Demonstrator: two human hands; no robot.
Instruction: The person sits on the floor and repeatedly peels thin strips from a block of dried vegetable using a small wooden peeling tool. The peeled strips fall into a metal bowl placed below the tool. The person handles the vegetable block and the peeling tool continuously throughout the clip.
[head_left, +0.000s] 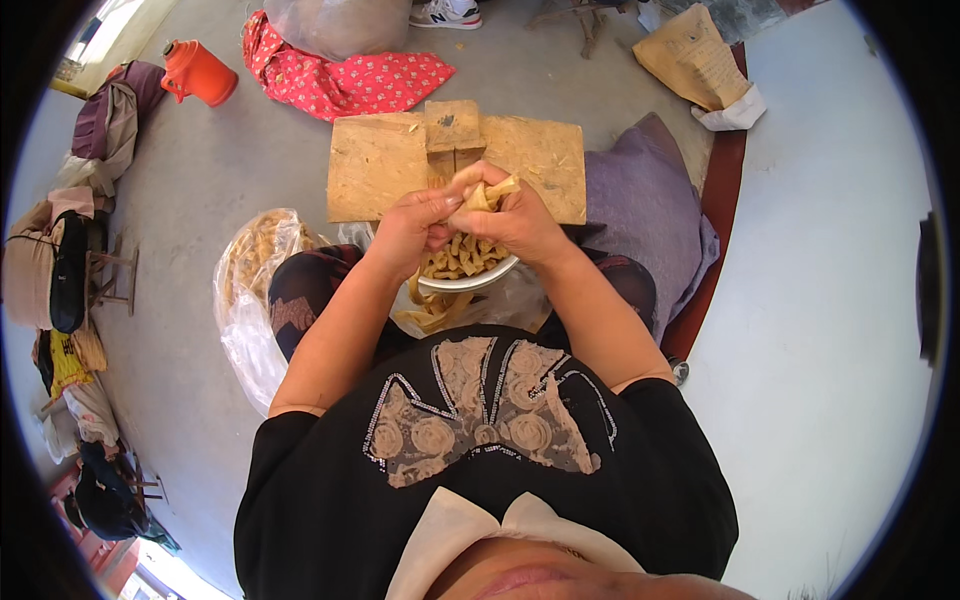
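Note:
Above a white-rimmed basin (480, 284) my two hands meet. My right hand (521, 221) grips a pale yellow, folded strip (491, 195) whose ends stick out over the fingers. My left hand (409, 225) pinches the same strip, thumb against it; its other fingers are partly hidden. Short yellow pieces (463, 256) of similar stuff fill the basin. Just beyond the hands is a wooden bench (375, 165) with an upright wooden block (452, 124) at its middle, small scraps scattered on top. Longer yellow strips (439, 311) lie on clear plastic between my legs.
A clear plastic bag (259, 255) of yellowish-brown pieces stands by my left knee. At right sits a purple-grey cloth sack (645, 202). Farther off are a red flowered cloth (337, 82), an orange-red thermos flask (201, 73), a paper bag (694, 60) bearing writing and another person's shoe (446, 13).

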